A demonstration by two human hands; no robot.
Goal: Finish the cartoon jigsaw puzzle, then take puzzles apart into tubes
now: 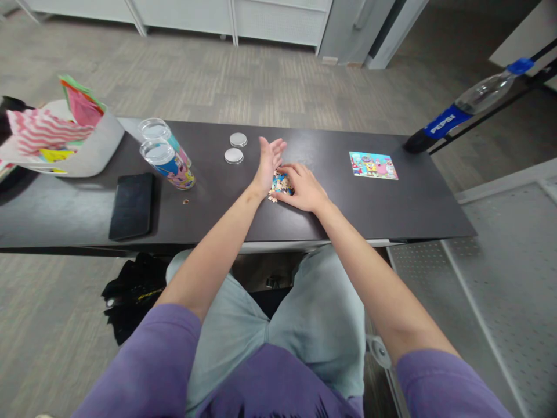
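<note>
Nearest, on the near side of the jigsaw-piece heap [282, 183], are the person's pale jeans [326, 313] and purple sleeves [143, 360], with a bundle of black fabric [134, 296] lower to the heap's left. The heap itself sits on the dark tabletop [243, 215], a few pieces spilling from its near edge. The right hand [302, 187] curves round the heap's right side, thumb and fingers apart with pieces between them; whether it pinches any one piece I cannot tell. The left hand [270, 164] stands at the heap's left, palm turned towards it, fingers loosely spread. Well left of the heap lies a black tablet [131, 206]; beyond that, still left of the heap, stand two clear cartoon-wrapped canisters [174, 169] and, closer to it, two silver lids [234, 155]. Right of the heap is a cartoon picture card [373, 166]; farther right, a Pepsi bottle [448, 122]. Far left of the heap, a white basket [96, 159] holds striped packaging. White cabinets [187, 17] stand past everything, far beyond the heap.
</note>
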